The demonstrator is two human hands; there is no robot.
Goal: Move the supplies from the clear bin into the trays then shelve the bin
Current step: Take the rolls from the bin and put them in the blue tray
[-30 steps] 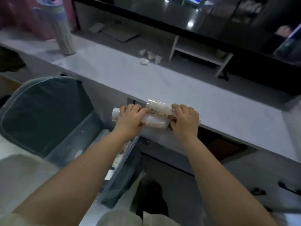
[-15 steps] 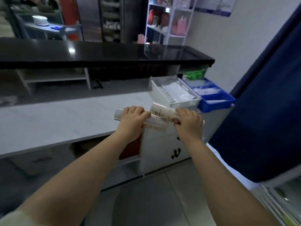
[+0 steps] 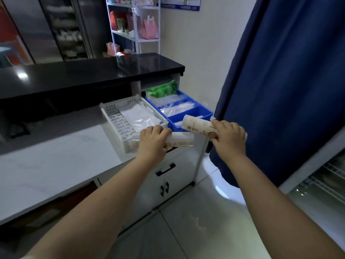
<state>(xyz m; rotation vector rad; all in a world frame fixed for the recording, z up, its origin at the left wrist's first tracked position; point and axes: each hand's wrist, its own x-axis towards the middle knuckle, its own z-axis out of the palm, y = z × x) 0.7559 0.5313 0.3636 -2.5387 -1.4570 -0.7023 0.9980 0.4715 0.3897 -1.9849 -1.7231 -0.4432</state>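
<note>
My left hand (image 3: pixel 152 140) grips a wrapped sleeve of paper cups (image 3: pixel 180 142) lying sideways. My right hand (image 3: pixel 228 136) grips a second printed cup sleeve (image 3: pixel 197 125), raised slightly higher. Both sleeves hover at the front edge of two trays on the white counter. The white perforated tray (image 3: pixel 119 123) holds clear plastic bags. Beside it on the right, the blue divided tray (image 3: pixel 202 111) holds clear wrapped items and a green packet (image 3: pixel 162 88). The clear bin is out of view.
A black raised counter (image 3: pixel 93 71) runs behind the white worktop (image 3: pixel 56 157). A blue curtain (image 3: pixel 280 81) hangs at the right. White cabinet doors with black handles (image 3: pixel 165 170) sit below the trays. A wire shelf unit (image 3: pixel 134 25) stands at the back.
The view has swung right from the clear bin and counter to the trays. Both hands carried the two cup sleeves along, and the sleeves have spread a little apart.
</note>
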